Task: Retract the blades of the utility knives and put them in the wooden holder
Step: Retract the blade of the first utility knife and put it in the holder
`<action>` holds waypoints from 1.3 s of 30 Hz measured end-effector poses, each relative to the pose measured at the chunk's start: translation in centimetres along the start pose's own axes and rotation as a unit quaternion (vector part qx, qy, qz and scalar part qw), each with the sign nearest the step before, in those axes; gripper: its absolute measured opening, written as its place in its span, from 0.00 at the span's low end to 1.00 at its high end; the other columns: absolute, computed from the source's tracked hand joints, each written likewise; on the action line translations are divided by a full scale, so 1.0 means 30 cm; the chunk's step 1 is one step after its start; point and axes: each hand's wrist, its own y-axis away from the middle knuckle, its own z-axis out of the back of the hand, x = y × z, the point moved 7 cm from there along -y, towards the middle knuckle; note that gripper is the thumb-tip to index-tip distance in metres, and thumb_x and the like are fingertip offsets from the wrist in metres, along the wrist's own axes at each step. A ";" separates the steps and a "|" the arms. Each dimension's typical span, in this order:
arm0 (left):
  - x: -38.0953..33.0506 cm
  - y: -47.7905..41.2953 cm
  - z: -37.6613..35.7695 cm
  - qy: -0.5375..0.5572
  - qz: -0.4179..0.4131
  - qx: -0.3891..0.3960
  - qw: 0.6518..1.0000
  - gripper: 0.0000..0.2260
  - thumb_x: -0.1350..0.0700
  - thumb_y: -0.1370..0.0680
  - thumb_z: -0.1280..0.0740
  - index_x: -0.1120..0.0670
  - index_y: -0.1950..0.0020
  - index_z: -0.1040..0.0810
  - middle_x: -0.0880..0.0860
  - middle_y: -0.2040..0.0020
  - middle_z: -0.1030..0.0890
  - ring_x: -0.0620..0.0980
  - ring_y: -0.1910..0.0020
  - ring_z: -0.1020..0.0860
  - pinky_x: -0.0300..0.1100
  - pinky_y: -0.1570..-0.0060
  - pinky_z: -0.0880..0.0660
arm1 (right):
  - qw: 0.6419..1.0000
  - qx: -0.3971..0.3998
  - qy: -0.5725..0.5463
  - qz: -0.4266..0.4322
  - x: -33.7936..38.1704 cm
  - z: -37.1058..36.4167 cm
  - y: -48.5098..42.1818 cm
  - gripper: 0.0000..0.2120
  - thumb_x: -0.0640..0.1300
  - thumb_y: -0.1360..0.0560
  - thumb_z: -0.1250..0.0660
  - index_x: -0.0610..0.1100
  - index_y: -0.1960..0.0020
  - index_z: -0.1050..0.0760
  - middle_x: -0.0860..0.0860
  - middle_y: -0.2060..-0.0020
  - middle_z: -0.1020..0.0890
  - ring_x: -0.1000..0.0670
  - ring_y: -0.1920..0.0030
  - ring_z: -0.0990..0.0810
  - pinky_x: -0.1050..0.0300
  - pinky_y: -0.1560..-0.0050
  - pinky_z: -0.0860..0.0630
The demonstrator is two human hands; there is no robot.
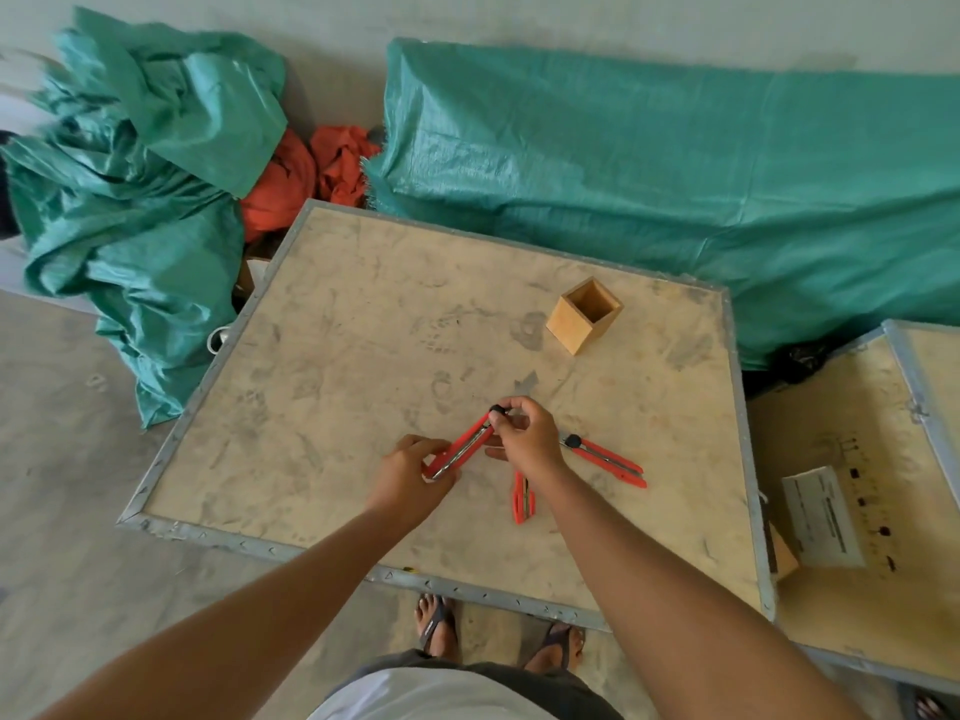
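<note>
Both hands are holding one red knife (462,449) above the board (332,356).

Left hand (410,475) is gripping the knife's near end, fingers curled round the body, while the right hand (524,433) is pinching the black knob at the far end between thumb and fingertips (whether any blade is out there, I cannot tell). Two more red knives are lying flat on the board: one (608,459) just right of the right wrist, its black knob pointing toward the hand, and another (522,498) partly hidden under the right forearm. Wooden holder (582,317) is standing upright toward the far right of the board, well apart from the hands, its square mouth open and showing nothing inside. Green tarps (675,174) are lying beyond the board.
</note>
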 end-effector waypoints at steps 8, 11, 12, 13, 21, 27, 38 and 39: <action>-0.246 0.005 0.020 0.100 -0.035 0.122 0.987 0.24 0.57 0.25 0.28 0.43 0.31 0.25 0.43 0.48 0.16 0.45 0.60 0.16 0.45 0.54 0.17 | 0.997 0.004 0.005 0.082 0.234 0.217 0.002 0.09 0.41 0.21 0.29 0.45 0.41 0.19 0.42 0.50 0.14 0.49 0.59 0.12 0.55 0.59 0.14; -0.361 0.005 0.022 0.177 -0.050 0.148 0.972 0.25 0.67 0.24 0.30 0.50 0.30 0.26 0.52 0.45 0.15 0.53 0.55 0.15 0.51 0.48 0.17 | 0.993 0.023 0.000 0.117 0.323 0.299 0.009 0.11 0.40 0.21 0.29 0.44 0.39 0.18 0.43 0.52 0.13 0.49 0.58 0.13 0.52 0.56 0.13; -0.398 0.005 0.023 0.199 -0.052 0.153 0.967 0.25 0.68 0.24 0.30 0.51 0.30 0.25 0.53 0.45 0.15 0.51 0.56 0.15 0.50 0.49 0.17 | 0.992 0.029 -0.006 0.125 0.350 0.323 0.013 0.12 0.40 0.21 0.29 0.44 0.38 0.18 0.44 0.54 0.13 0.49 0.58 0.14 0.53 0.56 0.13; -0.432 0.003 0.023 0.217 -0.054 0.154 0.962 0.24 0.69 0.24 0.30 0.52 0.30 0.25 0.53 0.45 0.15 0.48 0.56 0.15 0.48 0.49 0.17 | 0.990 0.034 -0.013 0.134 0.378 0.347 0.017 0.12 0.39 0.21 0.29 0.44 0.38 0.18 0.45 0.54 0.13 0.50 0.57 0.14 0.55 0.57 0.14; -0.616 -0.026 0.005 0.313 -0.067 0.089 0.943 0.23 0.70 0.25 0.30 0.56 0.32 0.24 0.58 0.46 0.15 0.55 0.50 0.15 0.47 0.50 0.17 | 0.974 0.104 0.027 0.198 0.515 0.487 0.036 0.14 0.39 0.22 0.28 0.44 0.37 0.17 0.46 0.44 0.14 0.51 0.49 0.13 0.58 0.56 0.14; -0.734 -0.050 -0.012 0.345 -0.075 0.048 0.934 0.22 0.71 0.25 0.31 0.58 0.33 0.23 0.62 0.47 0.15 0.52 0.54 0.15 0.47 0.51 0.16 | 0.941 0.129 0.163 0.267 0.579 0.571 0.056 0.12 0.41 0.21 0.29 0.47 0.38 0.16 0.50 0.49 0.13 0.61 0.57 0.17 0.68 0.61 0.21; -0.836 -0.021 -0.138 0.379 -0.067 0.032 0.922 0.21 0.71 0.26 0.30 0.58 0.34 0.22 0.53 0.54 0.13 0.51 0.55 0.14 0.48 0.52 0.16 | 0.911 0.155 0.227 0.307 0.512 0.702 0.077 0.12 0.45 0.25 0.24 0.53 0.42 0.15 0.53 0.44 0.14 0.46 0.47 0.16 0.47 0.42 0.18; -0.836 -0.018 -0.145 0.377 -0.069 0.031 0.923 0.21 0.71 0.26 0.29 0.58 0.34 0.22 0.53 0.54 0.13 0.52 0.55 0.14 0.49 0.52 0.16 | 0.913 0.142 0.227 0.307 0.507 0.707 0.079 0.10 0.46 0.26 0.23 0.52 0.45 0.14 0.53 0.46 0.13 0.48 0.49 0.15 0.47 0.43 0.18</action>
